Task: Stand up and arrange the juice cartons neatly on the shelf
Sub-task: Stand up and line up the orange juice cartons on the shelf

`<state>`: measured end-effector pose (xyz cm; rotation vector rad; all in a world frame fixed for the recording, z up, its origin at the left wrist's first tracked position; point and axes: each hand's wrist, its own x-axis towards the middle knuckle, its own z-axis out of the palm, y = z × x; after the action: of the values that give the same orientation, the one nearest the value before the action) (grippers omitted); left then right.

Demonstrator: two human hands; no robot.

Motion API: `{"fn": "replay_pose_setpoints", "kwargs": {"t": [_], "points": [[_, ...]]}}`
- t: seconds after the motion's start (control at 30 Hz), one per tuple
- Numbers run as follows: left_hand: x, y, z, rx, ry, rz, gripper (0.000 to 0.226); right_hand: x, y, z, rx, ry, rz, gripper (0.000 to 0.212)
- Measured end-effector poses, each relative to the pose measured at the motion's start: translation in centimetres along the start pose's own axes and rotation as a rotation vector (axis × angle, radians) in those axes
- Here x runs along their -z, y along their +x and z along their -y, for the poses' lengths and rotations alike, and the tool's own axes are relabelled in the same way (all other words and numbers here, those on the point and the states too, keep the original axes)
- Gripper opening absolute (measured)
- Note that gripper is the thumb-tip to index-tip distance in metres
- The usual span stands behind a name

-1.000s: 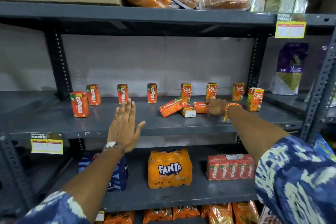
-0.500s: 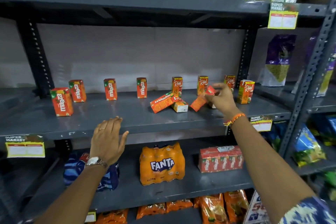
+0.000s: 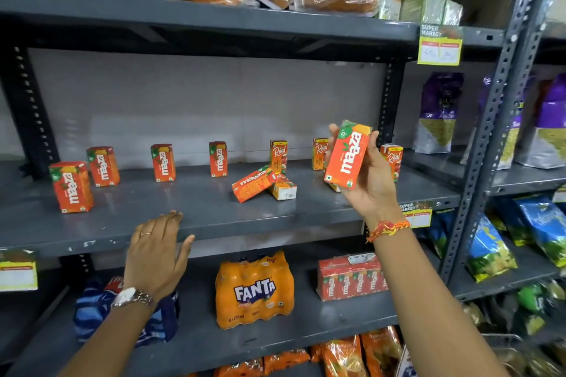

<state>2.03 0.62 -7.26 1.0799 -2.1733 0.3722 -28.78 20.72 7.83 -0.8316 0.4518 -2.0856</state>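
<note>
Setting the Maaza carton (image 3: 348,155), gripped by the right hand (image 3: 369,180), could topple nearby Real cartons (image 3: 393,159) (left hand (image 3: 156,254) rests empty, fingers spread).

Held carton: orange Maaza carton (image 3: 347,154), raised off the shelf (image 3: 183,211), tilted toward 1 o'clock.
Upright Maaza cartons: four standing, spaced, at 9 to 10 o'clock (image 3: 72,187).
Upright Real cartons: three standing at 1 o'clock (image 3: 278,156).
Fallen cartons: Maaza carton (image 3: 252,184) lying across a second toppled carton (image 3: 283,190), mid-shelf.
</note>
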Motion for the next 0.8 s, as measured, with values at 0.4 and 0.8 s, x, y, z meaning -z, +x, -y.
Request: {"fn": "replay_pose_setpoints", "kwargs": {"t": [0.4,0.8], "points": [[0.9,-0.2,-0.4,0.025,-0.01,0.025,0.059,-3.2,-3.8,-1.4,-0.039,-0.133,0.234,0.054],[3.4,-3.5,6.4,0.104,0.155,0.084,0.069,-9.4,4.8,-11.4,-0.345,-0.318,0.009,0.043]]}}
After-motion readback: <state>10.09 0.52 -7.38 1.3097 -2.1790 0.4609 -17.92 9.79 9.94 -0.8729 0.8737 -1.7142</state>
